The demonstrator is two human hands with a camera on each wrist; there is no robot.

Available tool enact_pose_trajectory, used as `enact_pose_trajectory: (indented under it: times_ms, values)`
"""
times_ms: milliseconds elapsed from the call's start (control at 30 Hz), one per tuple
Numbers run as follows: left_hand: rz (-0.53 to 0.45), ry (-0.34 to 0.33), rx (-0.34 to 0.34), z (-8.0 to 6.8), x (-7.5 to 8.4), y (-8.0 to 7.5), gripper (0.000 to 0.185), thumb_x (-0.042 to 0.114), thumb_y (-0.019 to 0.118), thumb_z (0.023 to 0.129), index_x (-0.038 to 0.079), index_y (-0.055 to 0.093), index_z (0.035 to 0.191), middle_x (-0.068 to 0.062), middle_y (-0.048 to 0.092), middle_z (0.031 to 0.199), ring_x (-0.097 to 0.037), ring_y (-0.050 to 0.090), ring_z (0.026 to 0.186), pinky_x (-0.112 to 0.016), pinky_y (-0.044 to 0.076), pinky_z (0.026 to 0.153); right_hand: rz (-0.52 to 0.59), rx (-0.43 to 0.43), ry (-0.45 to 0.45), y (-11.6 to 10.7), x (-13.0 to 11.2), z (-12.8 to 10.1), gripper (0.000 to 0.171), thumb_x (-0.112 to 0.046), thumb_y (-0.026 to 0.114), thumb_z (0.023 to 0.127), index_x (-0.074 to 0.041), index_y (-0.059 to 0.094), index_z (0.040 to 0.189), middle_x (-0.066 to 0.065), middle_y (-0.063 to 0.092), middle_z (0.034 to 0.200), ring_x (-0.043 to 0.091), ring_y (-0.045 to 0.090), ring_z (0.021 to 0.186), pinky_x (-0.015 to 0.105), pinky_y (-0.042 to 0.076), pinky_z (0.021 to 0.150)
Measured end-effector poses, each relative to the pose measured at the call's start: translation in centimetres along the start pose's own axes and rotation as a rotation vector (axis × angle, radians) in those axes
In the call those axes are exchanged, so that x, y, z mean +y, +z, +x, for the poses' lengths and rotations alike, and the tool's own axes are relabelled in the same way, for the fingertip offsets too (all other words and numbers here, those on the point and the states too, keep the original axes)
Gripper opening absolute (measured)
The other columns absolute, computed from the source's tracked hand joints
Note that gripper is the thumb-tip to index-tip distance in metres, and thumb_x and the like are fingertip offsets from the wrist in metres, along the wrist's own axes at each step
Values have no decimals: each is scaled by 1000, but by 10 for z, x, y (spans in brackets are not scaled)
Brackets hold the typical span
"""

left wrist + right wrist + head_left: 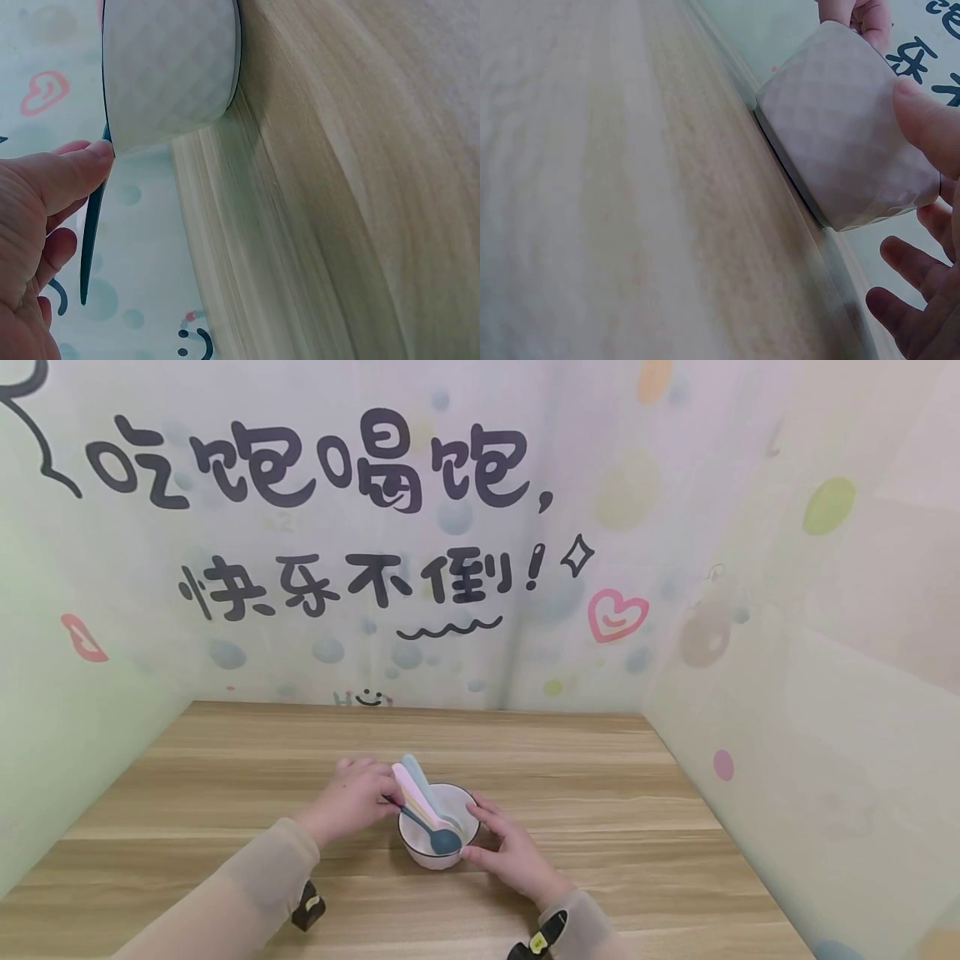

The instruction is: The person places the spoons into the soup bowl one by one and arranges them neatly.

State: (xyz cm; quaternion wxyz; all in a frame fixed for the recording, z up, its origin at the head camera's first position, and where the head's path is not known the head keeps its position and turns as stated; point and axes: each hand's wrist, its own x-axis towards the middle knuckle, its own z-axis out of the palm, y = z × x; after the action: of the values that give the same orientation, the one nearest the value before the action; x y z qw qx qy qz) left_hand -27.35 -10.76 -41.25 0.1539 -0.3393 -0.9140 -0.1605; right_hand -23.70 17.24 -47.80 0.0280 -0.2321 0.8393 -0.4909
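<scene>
A white bowl (pixel 424 860) with a dark rim stands upright on the table, its side quilted in the wrist views. Leaning in it are a dark blue spoon (pixel 446 841), a pink spoon (pixel 411 787), a pale blue spoon (pixel 417 774) and a yellowish one, mostly hidden. At the bowl's left rim my left hand (pixel 358 799) pinches the dark blue spoon's handle (pixel 91 232) between thumb and fingers. My right hand (pixel 517 858) holds the bowl from the right, thumb (pixel 922 120) against its side and fingers near the rim.
The wood-grain table (pixel 615 827) runs back to a printed wall (pixel 465 668) with dark lettering. Side walls (pixel 810 752) close it in on the left and right. Black straps (pixel 307 906) are worn at both wrists.
</scene>
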Motion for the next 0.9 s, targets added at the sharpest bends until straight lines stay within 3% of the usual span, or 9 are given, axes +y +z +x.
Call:
enact_pose_trajectory:
  times_ms: [467,900]
  values:
    - [18,-17,24,-9,-1,0,13,24,84,71,26,73,78,15,62,83,-14,52,88,-48,32,84,20,-11,12,0,0,0,69,-33,73,85,-8,45,144,6,25,157,26,24,143,51,29,108]
    - [-66,-60,28,-18,1,-2,12,23,82,74,27,73,81,18,61,86,-16,54,94,-47,29,86,13,-19,14,-1,-2,-1,70,-34,73,86,-9,44,144,6,25,157,26,23,143,51,29,108]
